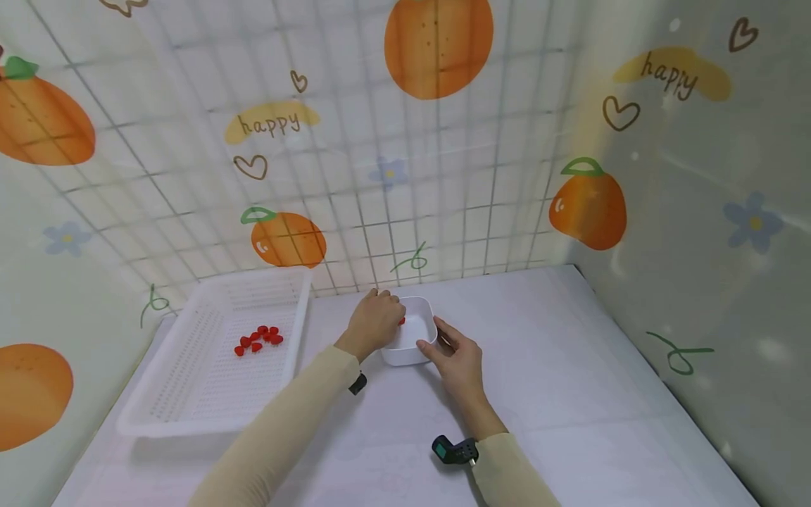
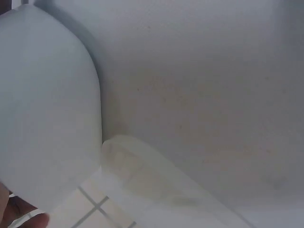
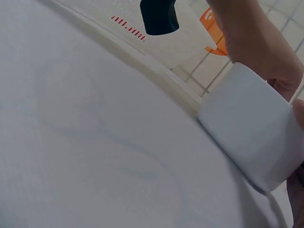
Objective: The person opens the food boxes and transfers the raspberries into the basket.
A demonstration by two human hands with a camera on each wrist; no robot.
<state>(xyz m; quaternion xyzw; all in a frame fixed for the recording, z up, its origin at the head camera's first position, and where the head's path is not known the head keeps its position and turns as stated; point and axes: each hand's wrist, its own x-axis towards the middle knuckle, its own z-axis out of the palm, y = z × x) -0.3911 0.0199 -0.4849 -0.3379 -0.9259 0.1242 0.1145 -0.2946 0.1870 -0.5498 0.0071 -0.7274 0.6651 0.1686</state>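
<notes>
A small square white plastic box (image 1: 421,327) stands on the table. My right hand (image 1: 461,359) holds its right side, thumb at the near rim and fingers along the far side. Over the box's left rim, my left hand (image 1: 376,320) has its fingers curled down inside, with a small red piece (image 1: 402,321) at the fingertips, mostly hidden by them. In the right wrist view the box wall (image 3: 249,128) shows between both hands. The left wrist view catches the box wall (image 2: 47,104) and a few fingertips (image 2: 35,221) at the lower left corner.
A large white perforated basket (image 1: 184,415) sits at the left, with several small red pieces (image 1: 256,336) in it. White cloth covers the table (image 1: 557,394). A printed curtain with oranges (image 1: 288,239) hangs behind. Both wrists wear black devices (image 1: 453,451).
</notes>
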